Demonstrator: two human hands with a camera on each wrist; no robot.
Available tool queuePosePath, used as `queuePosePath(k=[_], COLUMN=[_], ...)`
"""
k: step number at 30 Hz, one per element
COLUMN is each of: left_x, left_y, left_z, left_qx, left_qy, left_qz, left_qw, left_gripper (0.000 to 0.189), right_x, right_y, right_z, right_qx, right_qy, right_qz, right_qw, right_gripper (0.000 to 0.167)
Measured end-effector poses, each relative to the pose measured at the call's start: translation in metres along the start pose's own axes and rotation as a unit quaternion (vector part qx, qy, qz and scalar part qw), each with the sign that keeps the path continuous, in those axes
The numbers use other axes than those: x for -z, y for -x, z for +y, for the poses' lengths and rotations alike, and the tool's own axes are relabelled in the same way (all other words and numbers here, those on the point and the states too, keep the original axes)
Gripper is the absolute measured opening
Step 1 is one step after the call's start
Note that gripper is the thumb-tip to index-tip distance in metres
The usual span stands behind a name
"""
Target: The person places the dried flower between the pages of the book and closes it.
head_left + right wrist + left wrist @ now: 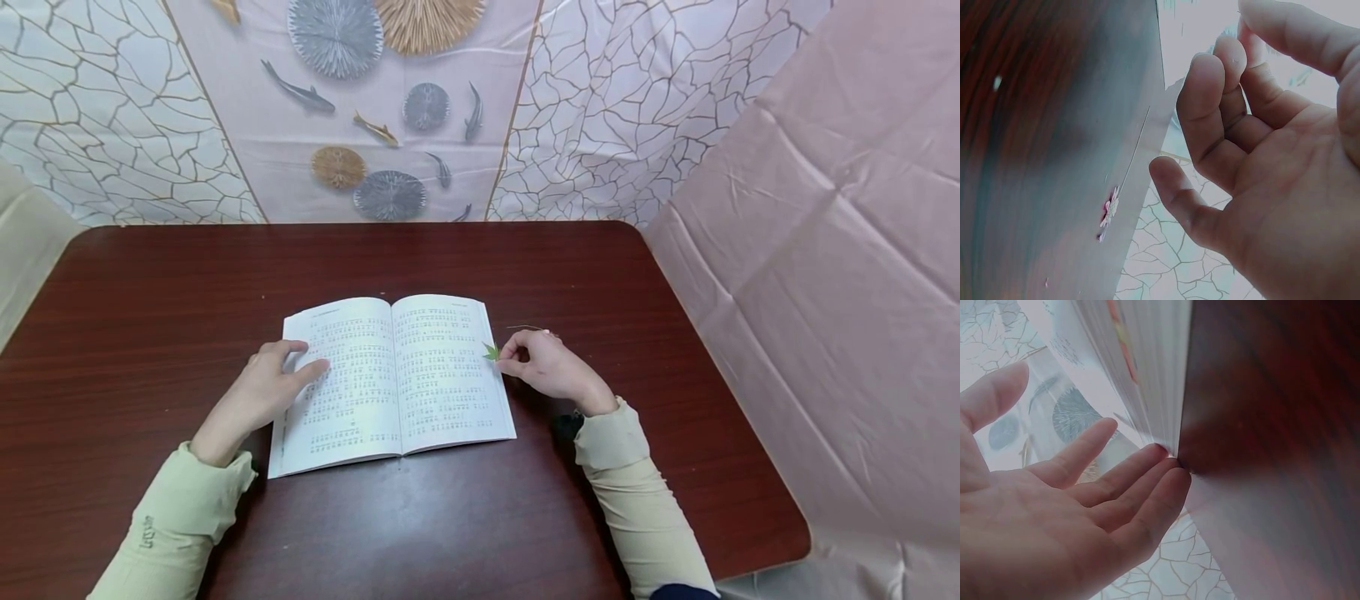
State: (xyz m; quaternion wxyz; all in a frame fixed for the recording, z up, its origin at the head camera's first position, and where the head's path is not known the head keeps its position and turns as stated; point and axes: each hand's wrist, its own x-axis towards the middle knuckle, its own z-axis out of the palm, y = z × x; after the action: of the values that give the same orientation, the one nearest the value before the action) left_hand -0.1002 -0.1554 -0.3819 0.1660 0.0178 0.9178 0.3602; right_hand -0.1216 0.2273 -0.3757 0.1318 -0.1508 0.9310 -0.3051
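An open book with printed pages lies on the dark table. My left hand rests at the left page, thumb and forefinger over the paper. In the left wrist view the other fingertips touch the edge of the pages, and the fingers are loosely extended. My right hand pinches a small green pointed leaf between thumb and forefinger, at the right edge of the right page. The right wrist view shows the remaining fingers bent and does not show the leaf.
A small dried pinkish flower with a thin stem lies on the table beyond my right hand. The reddish-brown table has rounded far corners. Patterned cloth hangs behind it, and pale pink cloth on the right.
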Motion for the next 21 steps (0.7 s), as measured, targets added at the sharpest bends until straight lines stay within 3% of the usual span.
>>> queuePosePath(k=[21], left_x=[0.0001], left_y=[-0.0003], left_z=[-0.0011], left_qx=[-0.001], left_qy=[0.002], left_qz=[0.002], left_qw=[1.0000], left_gripper=[0.073], right_x=[-0.0042], right_y=[-0.0041], right_z=[-0.0065], right_qx=[0.010], right_qy=[-0.006], right_qz=[-0.002], right_qw=[0.9999], right_gripper=[0.007])
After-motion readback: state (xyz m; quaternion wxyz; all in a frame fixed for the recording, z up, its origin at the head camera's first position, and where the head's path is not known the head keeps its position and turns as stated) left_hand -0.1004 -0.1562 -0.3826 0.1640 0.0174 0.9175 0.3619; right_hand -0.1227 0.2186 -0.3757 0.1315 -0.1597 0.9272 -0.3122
